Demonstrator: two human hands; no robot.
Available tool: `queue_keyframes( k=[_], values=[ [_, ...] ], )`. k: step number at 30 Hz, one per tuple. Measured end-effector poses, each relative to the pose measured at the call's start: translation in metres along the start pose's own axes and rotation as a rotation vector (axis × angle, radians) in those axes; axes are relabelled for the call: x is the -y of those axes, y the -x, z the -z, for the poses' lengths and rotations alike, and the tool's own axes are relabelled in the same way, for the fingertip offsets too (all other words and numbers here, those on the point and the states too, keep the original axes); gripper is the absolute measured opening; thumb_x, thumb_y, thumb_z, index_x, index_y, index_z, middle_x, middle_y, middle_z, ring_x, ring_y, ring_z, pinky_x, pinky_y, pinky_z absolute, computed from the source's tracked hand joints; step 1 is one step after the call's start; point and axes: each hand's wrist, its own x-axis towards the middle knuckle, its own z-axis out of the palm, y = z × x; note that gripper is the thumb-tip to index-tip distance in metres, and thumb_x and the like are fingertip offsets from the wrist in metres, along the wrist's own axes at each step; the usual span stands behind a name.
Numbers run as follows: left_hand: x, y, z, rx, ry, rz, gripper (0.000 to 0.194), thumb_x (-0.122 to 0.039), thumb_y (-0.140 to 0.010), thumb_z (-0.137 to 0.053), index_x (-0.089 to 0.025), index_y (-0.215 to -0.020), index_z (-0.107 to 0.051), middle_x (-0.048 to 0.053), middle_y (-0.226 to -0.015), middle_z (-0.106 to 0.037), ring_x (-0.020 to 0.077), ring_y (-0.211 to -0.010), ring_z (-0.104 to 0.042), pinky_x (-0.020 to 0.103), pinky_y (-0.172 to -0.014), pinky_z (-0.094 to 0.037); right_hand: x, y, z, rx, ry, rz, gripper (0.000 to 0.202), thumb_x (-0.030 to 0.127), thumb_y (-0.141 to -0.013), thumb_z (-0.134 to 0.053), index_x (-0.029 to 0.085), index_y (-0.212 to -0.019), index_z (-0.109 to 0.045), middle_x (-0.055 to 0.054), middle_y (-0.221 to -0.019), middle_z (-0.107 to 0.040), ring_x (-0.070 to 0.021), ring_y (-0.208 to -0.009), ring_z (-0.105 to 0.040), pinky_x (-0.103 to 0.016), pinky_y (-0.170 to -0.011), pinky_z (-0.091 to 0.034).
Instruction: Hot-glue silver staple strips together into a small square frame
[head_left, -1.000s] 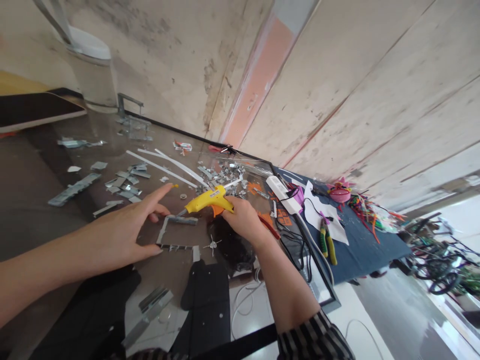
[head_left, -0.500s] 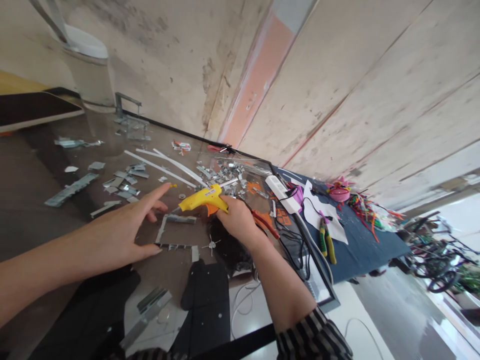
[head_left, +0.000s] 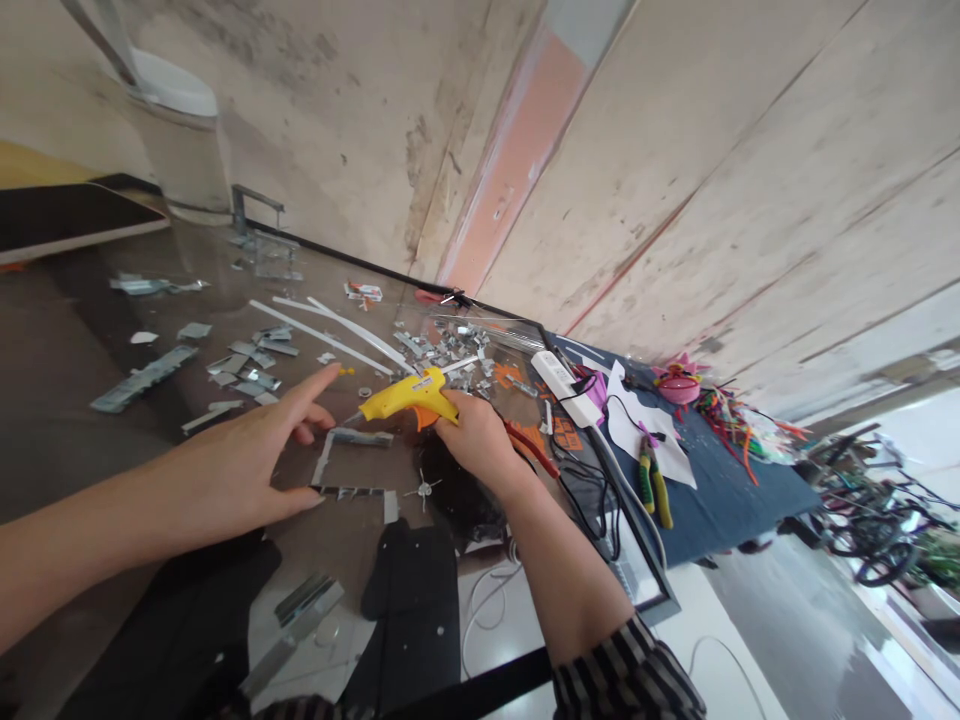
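Note:
My right hand [head_left: 480, 440] is wrapped round the handle of a yellow hot glue gun [head_left: 401, 396] with an orange trigger. Its nozzle points left and down, over the upper corner of a small frame of grey strips [head_left: 324, 462] lying on the table. My left hand [head_left: 277, 450] is spread beside the left side of that frame, thumb and fingers apart. The thumb tip lies at the frame's lower left corner; whether it touches cannot be made out. A white glue stick [head_left: 459, 364] sticks out of the gun's back.
Grey scraps [head_left: 251, 362] and long white glue sticks [head_left: 337, 335] lie beyond my hands. Toward the right are a white power strip [head_left: 564, 388], tangled black cables [head_left: 592, 490] and green-handled pliers [head_left: 654, 480]. A lidded plastic tub [head_left: 184, 150] stands at the back left, against the wall.
The glue gun has shifted very slightly right, and its nozzle now shows more clearly above the frame's corner. My left hand is almost unmoved.

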Motion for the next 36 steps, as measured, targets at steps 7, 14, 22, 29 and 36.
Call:
queue_keyframes(
  k=[7,14,22,29,36],
  values=[
    [0.006,-0.002,-0.003,-0.026,0.007,0.012,0.124,-0.04,-0.056,-0.071,-0.036,-0.154,0.005,0.003,-0.117,-0.067,0.0258,-0.093,-0.063,0.038,-0.081,-0.05,0.003,0.0,-0.002,0.004,-0.005,0.001,0.02,0.022,-0.081,-0.048,0.021,-0.094,-0.064,-0.003,-0.081,-0.066,-0.018,-0.072,-0.057,-0.026,-0.065,-0.037],
    [-0.001,0.001,0.001,0.0,0.012,-0.005,0.116,-0.041,-0.064,-0.068,-0.032,-0.154,0.005,0.007,-0.119,-0.065,0.0247,-0.094,-0.062,0.038,-0.085,-0.048,-0.001,0.002,0.004,0.026,-0.013,-0.009,0.021,0.02,-0.081,-0.048,0.022,-0.094,-0.064,-0.003,-0.085,-0.068,-0.0174,-0.077,-0.06,-0.026,-0.067,-0.038],
    [-0.006,0.0,0.003,-0.005,0.007,0.014,0.118,-0.043,-0.061,-0.069,-0.03,-0.154,0.003,0.008,-0.118,-0.066,0.0258,-0.092,-0.062,0.038,-0.083,-0.049,0.001,0.0,0.0,-0.005,0.026,-0.019,0.021,0.022,-0.081,-0.047,0.022,-0.093,-0.064,-0.003,-0.084,-0.069,-0.0188,-0.076,-0.06,-0.027,-0.066,-0.037],
    [-0.007,-0.001,0.003,-0.002,0.008,0.022,0.117,-0.042,-0.062,-0.068,-0.031,-0.154,0.003,0.007,-0.117,-0.066,0.0256,-0.093,-0.062,0.038,-0.083,-0.048,-0.001,0.001,0.0,0.014,0.042,-0.004,0.022,0.022,-0.082,-0.048,0.023,-0.097,-0.065,-0.003,-0.086,-0.07,-0.0187,-0.078,-0.061,-0.026,-0.067,-0.039],
    [-0.002,0.0,0.001,-0.007,0.015,0.007,0.117,-0.039,-0.063,-0.07,-0.032,-0.154,0.004,0.007,-0.118,-0.065,0.0245,-0.092,-0.062,0.038,-0.083,-0.047,-0.001,0.001,0.003,0.015,0.03,-0.021,0.022,0.022,-0.082,-0.048,0.023,-0.096,-0.065,-0.003,-0.086,-0.07,-0.0187,-0.078,-0.061,-0.026,-0.066,-0.038]
  ],
)
